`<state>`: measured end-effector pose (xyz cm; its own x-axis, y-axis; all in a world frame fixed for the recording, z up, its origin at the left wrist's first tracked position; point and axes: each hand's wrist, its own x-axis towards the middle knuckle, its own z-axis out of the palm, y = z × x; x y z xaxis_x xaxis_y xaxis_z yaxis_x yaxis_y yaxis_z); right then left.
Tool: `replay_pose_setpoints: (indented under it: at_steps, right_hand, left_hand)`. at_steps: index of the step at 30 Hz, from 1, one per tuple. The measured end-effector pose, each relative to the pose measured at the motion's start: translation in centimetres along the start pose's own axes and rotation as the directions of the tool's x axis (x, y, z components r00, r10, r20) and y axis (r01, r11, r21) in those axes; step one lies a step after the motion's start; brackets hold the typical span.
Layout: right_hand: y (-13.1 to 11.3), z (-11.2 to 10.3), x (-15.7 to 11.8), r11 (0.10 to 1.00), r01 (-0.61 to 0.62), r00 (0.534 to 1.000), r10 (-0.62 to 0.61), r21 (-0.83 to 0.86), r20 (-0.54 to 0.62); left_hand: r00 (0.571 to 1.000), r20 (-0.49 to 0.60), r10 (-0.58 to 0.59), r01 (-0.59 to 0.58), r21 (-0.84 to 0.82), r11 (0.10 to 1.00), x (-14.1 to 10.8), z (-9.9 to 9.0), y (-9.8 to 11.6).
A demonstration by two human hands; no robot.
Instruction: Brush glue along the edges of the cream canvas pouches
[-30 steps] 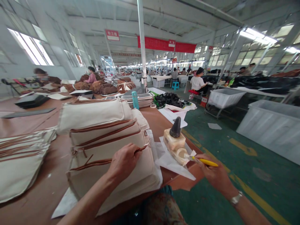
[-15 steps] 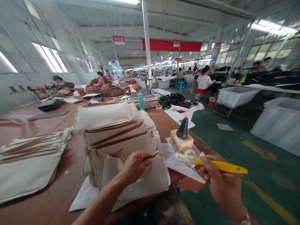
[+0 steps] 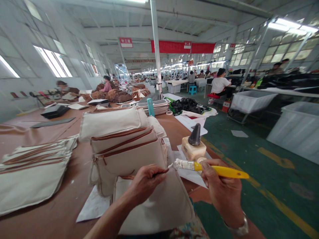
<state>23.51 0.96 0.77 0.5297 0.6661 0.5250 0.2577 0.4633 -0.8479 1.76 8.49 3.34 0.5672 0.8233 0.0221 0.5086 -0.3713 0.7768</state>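
Observation:
My left hand [image 3: 149, 181] pinches the brown-trimmed corner of a cream pouch [image 3: 161, 205] at the table's front edge. A whitish tip sticks out past the fingertips. My right hand [image 3: 221, 186] is wrapped round the yellow handle of a paintbrush [image 3: 224, 171]. The brush's white-coated bristles reach that tip, though whether they touch it I cannot tell. Behind the brush stands a cream plastic bottle [image 3: 193, 148] with a dark cone-shaped piece [image 3: 194, 135] on top, over white paper [image 3: 183, 171]. More cream pouches with brown edging [image 3: 134, 154] stand in a row behind my left hand.
Flat pouches [image 3: 32, 179] lie stacked on the left of the brown-covered table [image 3: 67, 199]. A teal cylinder [image 3: 150, 107] and a tape roll [image 3: 169, 113] are farther back. White bins [image 3: 296, 129] stand on the green floor at right. Several people sit working farther off.
The brush has moved left, from beside the bottle to the tip in my left hand. My left hand and the pouch have shifted slightly right.

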Motion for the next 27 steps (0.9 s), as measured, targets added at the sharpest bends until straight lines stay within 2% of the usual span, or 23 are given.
replay_pose_setpoints:
  at_steps: [4, 7, 9, 12, 14, 16, 18, 20, 22, 25, 27]
  right_hand:
    - [-0.3, 0.1, -0.8, 0.995, 0.084, 0.995, -0.08, -0.061, 0.057]
    - [0.1, -0.8, -0.4, 0.997, 0.019, 1.0, -0.019, -0.071, 0.006]
    - [0.2, -1.7, 0.2, 0.998, -0.057, 0.998, 0.056, -0.019, -0.026]
    - [-0.1, -2.7, 0.8, 0.988, -0.118, 0.993, 0.118, 0.096, -0.001]
    - [-0.5, -2.8, 0.8, 0.978, -0.147, 0.988, 0.138, 0.145, 0.072]
    - [-1.0, -2.7, 0.6, 0.975, -0.169, 0.972, 0.139, 0.147, 0.19]
    - [-1.7, -2.9, 0.4, 0.98, -0.169, 0.935, 0.127, 0.104, 0.33]
    - [-2.4, -3.4, 0.4, 0.992, -0.123, 0.907, 0.099, 0.031, 0.41]
    - [-3.1, -4.0, 0.6, 0.999, -0.041, 0.92, 0.05, -0.033, 0.388]
    - [-3.7, -4.6, 0.8, 0.996, 0.078, 0.956, -0.061, -0.048, 0.288]
    - [-3.8, -4.6, 0.7, 0.991, 0.124, 0.94, -0.104, -0.041, 0.324]
  left_hand:
    - [0.997, -0.021, 0.077, -0.074, 0.094, 0.993, -0.5, 0.4, 0.2]
    - [0.978, -0.042, 0.205, -0.187, 0.271, 0.944, -1.5, 0.8, 0.1]
    - [0.95, -0.012, 0.313, -0.277, 0.434, 0.857, -2.2, 1.1, -0.1]
    - [0.892, 0.101, 0.441, -0.399, 0.635, 0.662, -3.0, 1.5, -0.3]
    - [0.862, 0.168, 0.479, -0.447, 0.697, 0.56, -3.4, 1.8, -0.4]
    - [0.842, 0.205, 0.498, -0.475, 0.719, 0.507, -3.7, 1.9, -0.3]
    - [0.837, 0.223, 0.5, -0.486, 0.723, 0.492, -3.9, 2.0, -0.3]
    - [0.84, 0.237, 0.489, -0.491, 0.716, 0.496, -4.0, 2.0, -0.3]
    - [0.845, 0.247, 0.474, -0.49, 0.71, 0.505, -4.1, 2.0, -0.2]
    - [0.862, 0.246, 0.443, -0.473, 0.704, 0.53, -4.1, 2.0, 0.1]
    - [0.874, 0.257, 0.412, -0.464, 0.694, 0.55, -4.0, 1.9, 0.4]
